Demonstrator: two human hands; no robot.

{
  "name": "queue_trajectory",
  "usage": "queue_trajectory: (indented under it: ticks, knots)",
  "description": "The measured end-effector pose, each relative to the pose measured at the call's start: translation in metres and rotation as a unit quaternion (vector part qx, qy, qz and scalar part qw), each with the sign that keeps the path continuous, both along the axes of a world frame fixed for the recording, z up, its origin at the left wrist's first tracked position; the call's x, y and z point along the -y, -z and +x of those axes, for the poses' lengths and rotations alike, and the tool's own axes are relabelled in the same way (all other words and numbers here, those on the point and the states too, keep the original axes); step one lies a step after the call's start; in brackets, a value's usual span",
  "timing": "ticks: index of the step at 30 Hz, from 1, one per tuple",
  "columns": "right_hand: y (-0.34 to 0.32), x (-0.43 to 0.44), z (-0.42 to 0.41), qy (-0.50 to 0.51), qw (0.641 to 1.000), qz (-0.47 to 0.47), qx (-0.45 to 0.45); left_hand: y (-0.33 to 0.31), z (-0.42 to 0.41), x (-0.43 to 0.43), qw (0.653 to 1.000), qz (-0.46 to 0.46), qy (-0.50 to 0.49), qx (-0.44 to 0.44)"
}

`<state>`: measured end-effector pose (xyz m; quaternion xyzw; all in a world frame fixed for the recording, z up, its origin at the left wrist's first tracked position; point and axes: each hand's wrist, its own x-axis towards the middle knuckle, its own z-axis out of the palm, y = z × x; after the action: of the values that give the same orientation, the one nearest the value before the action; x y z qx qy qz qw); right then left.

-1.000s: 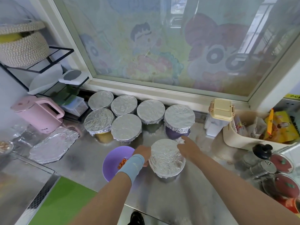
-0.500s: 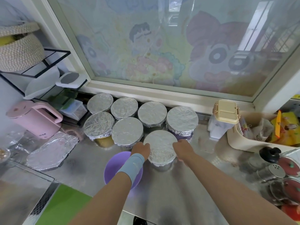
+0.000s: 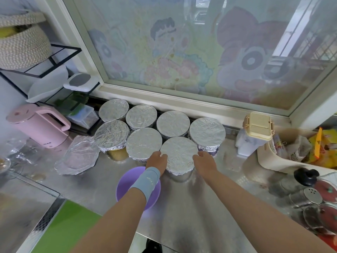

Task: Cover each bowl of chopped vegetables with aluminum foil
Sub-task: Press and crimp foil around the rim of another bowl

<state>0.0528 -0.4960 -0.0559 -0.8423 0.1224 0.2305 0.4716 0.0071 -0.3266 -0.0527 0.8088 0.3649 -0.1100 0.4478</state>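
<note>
Pushed back, the covered bowl (image 3: 178, 154) now meets the far cluster (image 3: 144, 143), left grip (image 3: 157, 160) and right grip (image 3: 204, 161) holding its sides. Stowing step; the near purple bowl (image 3: 125, 181) needs foil next.

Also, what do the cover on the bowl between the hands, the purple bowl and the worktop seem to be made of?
The cover on the near bowl looks like aluminum foil: silver, matte, finely crinkled, its edge crimped down the side. The purple bowl is probably plastic: even opaque colour, soft dull sheen. The worktop seems stainless steel: grey, brushed, with blurred reflections.
</note>
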Motion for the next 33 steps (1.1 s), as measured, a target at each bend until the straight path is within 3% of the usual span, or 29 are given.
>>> queue_trajectory:
  ticks: [3,9,18,24,29,33]
  knots:
    - [-0.009,-0.009,-0.012,-0.042,0.993,-0.067,0.092,-0.006,-0.007,-0.006,0.999,0.022,-0.015,0.032]
    - [-0.041,-0.086,-0.030,-0.236,0.955,-0.005,0.181,-0.031,-0.032,-0.051,0.994,0.062,-0.027,0.082]
    - [-0.041,-0.257,-0.060,-0.291,0.950,0.021,0.111,-0.028,-0.073,-0.219,0.995,0.080,-0.045,0.050]
    - [-0.013,-0.386,-0.080,-0.346,0.935,-0.043,0.062,0.002,-0.100,-0.345,0.994,0.110,-0.009,0.023]
    - [0.020,-0.435,-0.089,-0.296,0.952,-0.075,-0.012,0.027,-0.112,-0.418,0.992,0.102,-0.008,-0.073]
    - [0.049,-0.455,-0.093,-0.237,0.966,-0.052,-0.093,0.052,-0.119,-0.448,0.993,0.023,-0.061,-0.095]
